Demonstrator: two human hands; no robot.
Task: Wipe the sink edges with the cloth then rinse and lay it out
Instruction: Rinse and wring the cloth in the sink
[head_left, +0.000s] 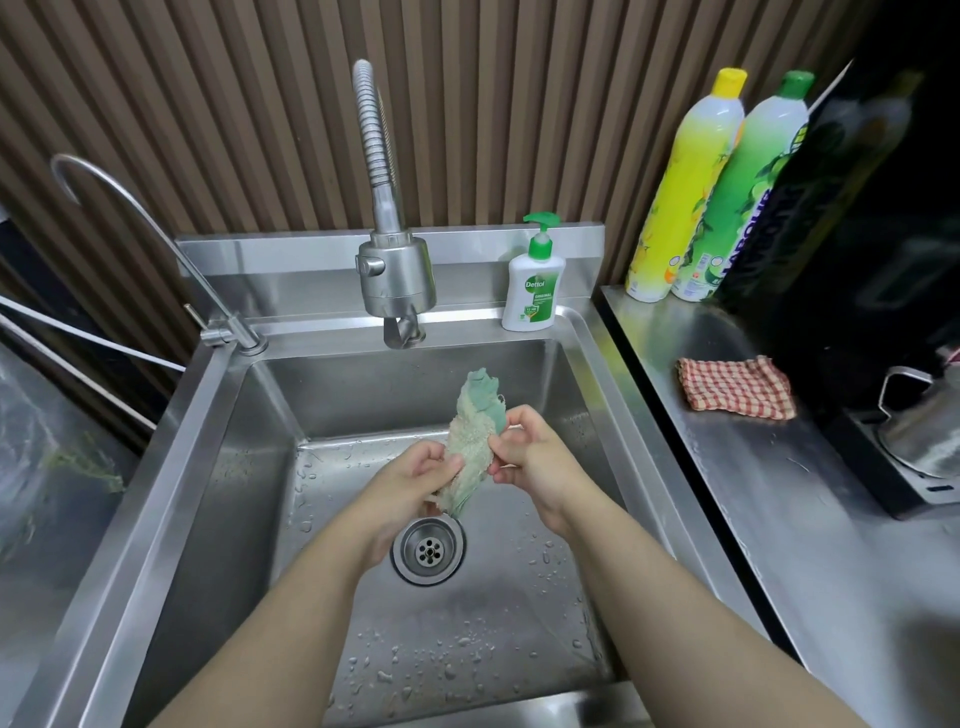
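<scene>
Centre frame: left hand and right hand both grip the bunched green-and-cream cloth over the drain. Recommend twisting firmly, keeping drips inside the sink.

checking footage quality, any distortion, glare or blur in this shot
Head view: wide-angle distortion bows the sink rim and tilts the bottles; head view centre is sharp, with cloth, left hand and right hand evenly lit; head view corners smear, and the counter shows soft glare.
</scene>
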